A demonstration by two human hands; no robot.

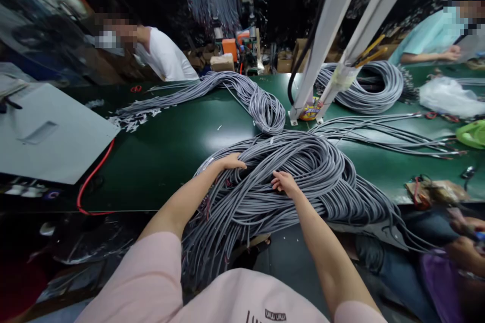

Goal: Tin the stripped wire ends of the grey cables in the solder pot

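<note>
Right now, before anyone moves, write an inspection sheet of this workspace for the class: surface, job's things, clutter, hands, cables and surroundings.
surface: green bench, with white scraps on it at the left.
job's things: grey cable heap, spilling over the near edge.
clutter: grey board, white plastic bag, green item.
hands: left hand and right hand both rest on the heap, no firm grip visible.
cables: grey coil, grey bundle, red wire.
surroundings: person in white and person in teal across the bench, seated person's knee nearby.
</note>
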